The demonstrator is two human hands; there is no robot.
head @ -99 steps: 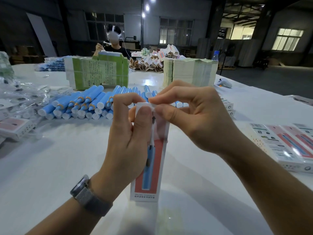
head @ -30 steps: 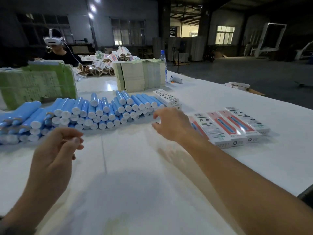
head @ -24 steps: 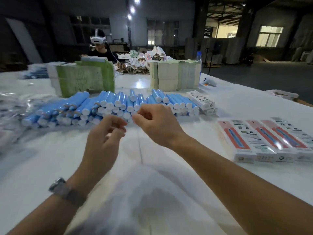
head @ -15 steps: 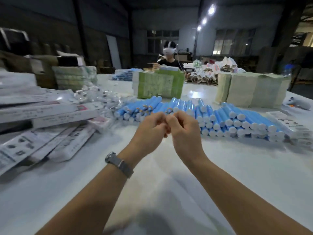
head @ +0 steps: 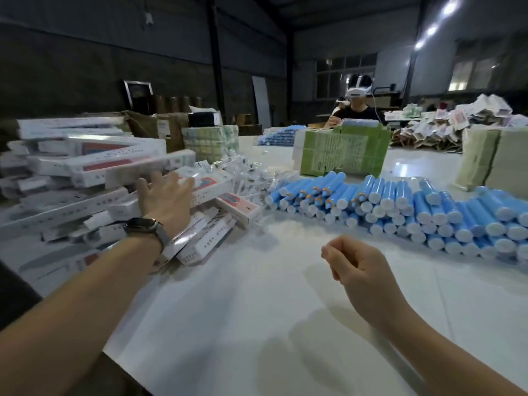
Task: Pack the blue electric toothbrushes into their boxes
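A long heap of blue electric toothbrush handles (head: 400,207) with white ends lies across the white table (head: 257,310) on the right. On the left is a loose pile of white and red toothbrush boxes (head: 94,167). My left hand (head: 165,195), with a watch on the wrist, reaches into that pile with its fingers spread, touching the boxes. Over the bare table hovers my right hand (head: 357,270), fingers loosely curled and holding nothing.
Clear plastic bags (head: 251,172) lie between the boxes and the brushes. Green leaflet stacks (head: 343,152) stand behind the brushes, pale stacks (head: 491,158) at far right. A person with a headset (head: 357,107) sits across the table. Cardboard cartons (head: 160,127) stand behind the box pile.
The view has swung left. My hands, which were together mid-table, have parted: the left has reached out to the box pile and the right has dropped back over the bare table.
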